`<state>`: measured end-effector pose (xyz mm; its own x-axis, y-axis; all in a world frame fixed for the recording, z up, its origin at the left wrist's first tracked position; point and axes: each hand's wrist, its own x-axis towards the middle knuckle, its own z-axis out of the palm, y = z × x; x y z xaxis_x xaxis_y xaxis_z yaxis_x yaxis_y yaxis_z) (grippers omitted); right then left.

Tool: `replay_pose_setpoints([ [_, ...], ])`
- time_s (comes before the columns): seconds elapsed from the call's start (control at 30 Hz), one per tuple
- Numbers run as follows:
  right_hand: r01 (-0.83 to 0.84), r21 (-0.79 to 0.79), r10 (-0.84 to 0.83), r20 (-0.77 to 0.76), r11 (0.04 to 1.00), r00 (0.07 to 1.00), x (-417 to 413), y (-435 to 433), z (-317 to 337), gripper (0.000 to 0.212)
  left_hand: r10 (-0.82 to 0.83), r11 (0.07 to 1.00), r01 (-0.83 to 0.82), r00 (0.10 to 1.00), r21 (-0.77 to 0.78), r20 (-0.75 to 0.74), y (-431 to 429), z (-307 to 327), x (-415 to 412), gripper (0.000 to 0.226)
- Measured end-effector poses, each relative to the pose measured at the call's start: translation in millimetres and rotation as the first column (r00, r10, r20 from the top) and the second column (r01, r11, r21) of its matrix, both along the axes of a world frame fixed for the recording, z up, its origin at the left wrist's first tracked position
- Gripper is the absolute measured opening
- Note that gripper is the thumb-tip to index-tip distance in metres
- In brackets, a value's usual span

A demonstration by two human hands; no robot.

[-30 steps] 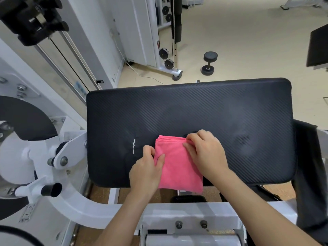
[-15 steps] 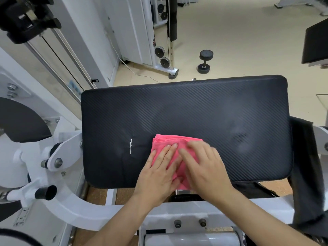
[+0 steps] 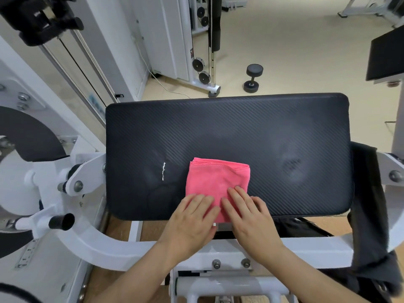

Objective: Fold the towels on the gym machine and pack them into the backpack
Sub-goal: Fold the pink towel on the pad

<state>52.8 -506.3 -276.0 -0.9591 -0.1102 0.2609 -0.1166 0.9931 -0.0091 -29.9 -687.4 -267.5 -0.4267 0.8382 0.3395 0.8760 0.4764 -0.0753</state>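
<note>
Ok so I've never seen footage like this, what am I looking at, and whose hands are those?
The camera sits on a person's head, looking forward and down, so those are the wearer's own bare hands. The black padded rectangle is a gym machine's cushion. On it lies a pink cloth towel, folded into a small square. The left hand and right hand press flat on its near edge; neither grips anything. A black dumbbell sits on the floor beyond.

A black dumbbell (image 3: 253, 78) lies on the beige floor (image 3: 295, 47) near a pulley tower (image 3: 204, 76).
</note>
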Motion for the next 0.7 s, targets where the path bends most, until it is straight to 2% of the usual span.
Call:
replay_pose_setpoints([
  [0.17, -0.054, -0.088, 0.049, -0.052, 0.995, 0.997, -5, 11, 3, 0.036, 0.003, 0.999, -0.001, 0.999, 0.036, -0.048, -2, -15, -10, 0.045],
  [0.33, -0.069, -0.142, 0.077, 0.051, 0.987, 0.996, -8, 22, 30, 0.030, 0.057, 0.991, -0.053, 0.998, 0.120, -0.030, 2, -4, -14, 0.035],
  [0.47, -0.125, -0.087, 0.131, 0.069, 0.988, 0.989, 3, 28, 41, 0.025, 0.032, 0.990, -0.047, 0.993, 0.132, 0.112, 1, 4, -8, 0.026],
  [0.6, -0.125, -0.022, 0.127, 0.130, 0.992, 0.983, 8, 34, 35, 0.045, 0.069, 0.997, -0.073, 0.956, 0.004, 0.287, 4, 19, -2, 0.028],
  [0.7, -0.095, -0.114, 0.112, 0.152, 0.989, 0.982, 1, 38, 33, 0.036, 0.127, 0.989, -0.147, 0.875, 0.006, 0.468, 6, 32, -10, 0.034],
])
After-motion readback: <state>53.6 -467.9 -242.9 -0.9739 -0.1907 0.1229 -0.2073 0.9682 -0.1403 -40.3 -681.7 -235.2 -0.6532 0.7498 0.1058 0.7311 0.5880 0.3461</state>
